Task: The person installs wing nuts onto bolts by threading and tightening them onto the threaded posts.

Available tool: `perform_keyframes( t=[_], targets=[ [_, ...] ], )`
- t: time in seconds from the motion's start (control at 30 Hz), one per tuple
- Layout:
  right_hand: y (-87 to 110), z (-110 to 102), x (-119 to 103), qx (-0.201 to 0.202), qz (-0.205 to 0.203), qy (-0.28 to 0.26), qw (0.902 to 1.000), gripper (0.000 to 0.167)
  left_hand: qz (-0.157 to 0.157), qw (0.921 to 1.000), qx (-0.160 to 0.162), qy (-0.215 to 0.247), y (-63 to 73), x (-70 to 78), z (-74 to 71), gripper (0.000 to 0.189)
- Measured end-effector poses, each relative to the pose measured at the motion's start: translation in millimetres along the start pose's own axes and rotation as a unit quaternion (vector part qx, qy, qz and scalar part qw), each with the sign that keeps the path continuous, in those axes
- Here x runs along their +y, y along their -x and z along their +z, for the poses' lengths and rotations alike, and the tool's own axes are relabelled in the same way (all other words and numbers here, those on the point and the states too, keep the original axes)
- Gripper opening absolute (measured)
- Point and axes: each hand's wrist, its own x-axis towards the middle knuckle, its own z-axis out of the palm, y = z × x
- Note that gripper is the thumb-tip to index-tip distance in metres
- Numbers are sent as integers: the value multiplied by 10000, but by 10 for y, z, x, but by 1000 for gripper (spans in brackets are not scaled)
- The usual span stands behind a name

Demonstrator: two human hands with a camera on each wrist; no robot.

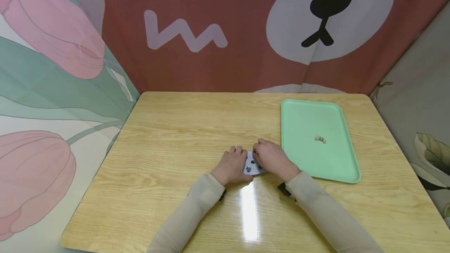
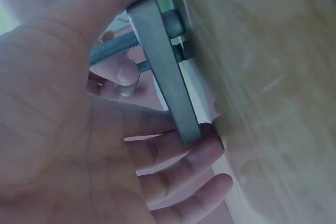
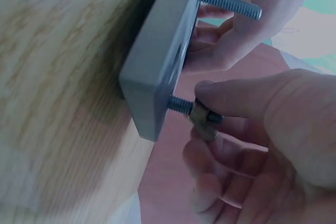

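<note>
A thick grey metal plate (image 1: 251,170) with holes stands just above the wooden table, two threaded bolts rising through it. The bolt heads (image 2: 173,23) show on its underside. My left hand (image 1: 230,167) grips the plate across its edges, thumb on one side and fingers on the other. With thumb and fingers, my right hand (image 1: 274,159) pinches a small brass-coloured wing nut (image 3: 203,123) that sits on the shorter bolt, whose tip pokes out past it. The longer bolt (image 3: 231,3) is bare. Another wing nut (image 1: 320,139) lies in the green tray.
The light green tray (image 1: 302,108) lies on the right part of the wooden table (image 1: 168,128), close beside my right hand. Printed cloth (image 1: 246,69) hangs behind the table and along both sides.
</note>
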Motion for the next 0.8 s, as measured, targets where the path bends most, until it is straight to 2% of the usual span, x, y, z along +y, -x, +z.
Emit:
perform_keyframes(
  t=[0.13,0.3,0.43,0.8],
  targets=[
    [8,3,0,-103,-28,-130,9999,20,-4,10000,-41,-27,-9,-4,4,82],
    [39,-14,16,-293,-254,-151,9991,17,-34,10000,-72,-16,-18,-17,18,80],
    [46,-32,16,-369,-224,-199,9989,17,-84,9999,-57,42,-22,-27,25,79],
    [14,-26,15,-94,46,-72,9999,9,-58,10000,-16,-17,-18,7,31,80]
  ],
)
